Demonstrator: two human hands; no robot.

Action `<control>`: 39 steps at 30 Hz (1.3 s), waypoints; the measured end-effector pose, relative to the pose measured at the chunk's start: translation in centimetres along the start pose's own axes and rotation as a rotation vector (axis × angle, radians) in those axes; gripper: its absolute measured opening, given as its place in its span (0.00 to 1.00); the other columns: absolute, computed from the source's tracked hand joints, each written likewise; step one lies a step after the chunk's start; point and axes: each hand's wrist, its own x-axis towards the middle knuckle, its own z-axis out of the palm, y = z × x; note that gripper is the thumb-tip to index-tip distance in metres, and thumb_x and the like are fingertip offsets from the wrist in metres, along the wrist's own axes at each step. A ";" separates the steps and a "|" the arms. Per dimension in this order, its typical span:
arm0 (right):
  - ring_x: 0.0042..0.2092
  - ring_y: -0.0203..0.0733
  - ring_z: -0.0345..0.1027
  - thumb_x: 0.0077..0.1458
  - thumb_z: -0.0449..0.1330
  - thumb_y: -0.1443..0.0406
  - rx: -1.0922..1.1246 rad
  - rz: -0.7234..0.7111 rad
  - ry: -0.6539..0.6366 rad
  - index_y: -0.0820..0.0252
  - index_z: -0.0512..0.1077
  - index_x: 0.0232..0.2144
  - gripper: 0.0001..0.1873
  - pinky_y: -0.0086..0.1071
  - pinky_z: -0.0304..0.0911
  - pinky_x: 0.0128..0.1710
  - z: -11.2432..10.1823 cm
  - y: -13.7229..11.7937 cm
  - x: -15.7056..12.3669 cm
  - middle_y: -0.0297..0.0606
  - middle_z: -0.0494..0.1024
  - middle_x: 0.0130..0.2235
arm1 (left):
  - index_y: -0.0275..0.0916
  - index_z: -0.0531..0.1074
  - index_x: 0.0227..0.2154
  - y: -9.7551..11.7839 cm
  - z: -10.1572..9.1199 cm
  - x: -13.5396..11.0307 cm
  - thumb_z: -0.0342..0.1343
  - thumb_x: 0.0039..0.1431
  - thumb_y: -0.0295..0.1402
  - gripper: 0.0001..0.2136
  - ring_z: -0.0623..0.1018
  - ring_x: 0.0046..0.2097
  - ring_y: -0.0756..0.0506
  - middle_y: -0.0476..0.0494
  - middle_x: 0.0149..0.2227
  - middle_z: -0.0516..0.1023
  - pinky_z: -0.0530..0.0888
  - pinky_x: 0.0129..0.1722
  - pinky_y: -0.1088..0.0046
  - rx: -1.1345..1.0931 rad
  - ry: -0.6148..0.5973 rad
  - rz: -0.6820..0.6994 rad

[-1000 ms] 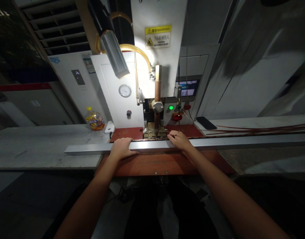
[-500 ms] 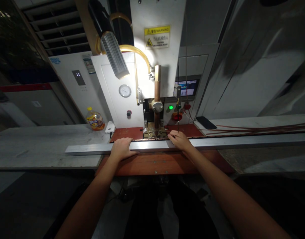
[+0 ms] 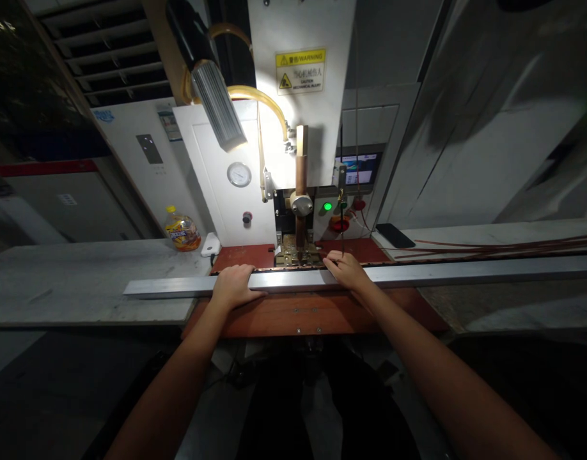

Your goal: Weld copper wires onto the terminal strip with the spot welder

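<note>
A long silvery aluminium bar [image 3: 293, 279] lies across the machine's reddish-brown work plate [image 3: 274, 316]. My left hand [image 3: 233, 285] is wrapped over the bar left of the machine head, thumb on the near side and fingers over the far edge. On the other side, my right hand [image 3: 346, 269] rests over the same bar with curled fingers; their tips are partly hidden. A thin dark strip runs along the bar's far edge. Between my hands, a copper-coloured electrode rod [image 3: 300, 230] points down onto a small metal fixture [image 3: 298, 250] just behind the bar.
White side tables [image 3: 82, 281] flank the machine. On the left stand a bottle of orange liquid [image 3: 182, 231] and a white device [image 3: 210, 245]. A black phone [image 3: 395, 235] and several thin brown strips [image 3: 504, 248] lie at right. A work lamp [image 3: 219, 105] hangs above.
The view has shifted very slightly. Both hands, the bar and the machine head keep the same places relative to one another.
</note>
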 end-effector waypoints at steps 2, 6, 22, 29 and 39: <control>0.33 0.41 0.68 0.63 0.49 0.62 -0.007 0.007 0.001 0.56 0.67 0.21 0.19 0.32 0.58 0.38 0.0 0.1 -0.1 0.39 0.76 0.28 | 0.44 0.74 0.48 0.1 0.0 0.0 0.59 0.50 0.62 0.31 0.77 0.51 0.33 0.37 0.48 0.80 0.70 0.51 0.59 -0.002 0.003 -0.001; 0.33 0.41 0.68 0.63 0.50 0.61 -0.004 0.012 0.013 0.55 0.66 0.20 0.19 0.32 0.58 0.38 -0.1 0.4 -0.2 0.39 0.75 0.28 | 0.43 0.74 0.48 0.3 0.0 0.1 0.59 0.51 0.62 0.31 0.77 0.50 0.34 0.37 0.48 0.80 0.70 0.50 0.59 -0.001 0.009 0.016; 0.34 0.42 0.68 0.62 0.50 0.60 0.017 0.026 0.021 0.55 0.66 0.21 0.18 0.33 0.59 0.39 -0.6 1.0 -0.6 0.40 0.75 0.28 | 0.42 0.74 0.46 1.0 0.1 0.2 0.60 0.49 0.63 0.32 0.77 0.49 0.32 0.36 0.46 0.80 0.70 0.48 0.58 0.003 0.007 0.013; 0.32 0.42 0.67 0.61 0.50 0.59 0.068 -0.009 0.080 0.55 0.63 0.19 0.18 0.34 0.59 0.38 -0.2 1.8 -0.6 0.39 0.73 0.26 | 0.41 0.74 0.44 1.3 0.2 0.3 0.61 0.50 0.61 0.30 0.78 0.46 0.34 0.37 0.44 0.80 0.70 0.46 0.60 0.031 0.044 0.028; 0.30 0.41 0.65 0.61 0.51 0.58 0.091 -0.004 0.119 0.55 0.62 0.19 0.19 0.35 0.57 0.35 -0.5 2.4 -1.1 0.37 0.71 0.24 | 0.40 0.74 0.44 2.0 0.5 0.5 0.63 0.48 0.60 0.30 0.78 0.46 0.33 0.37 0.42 0.80 0.69 0.45 0.59 0.038 0.076 0.042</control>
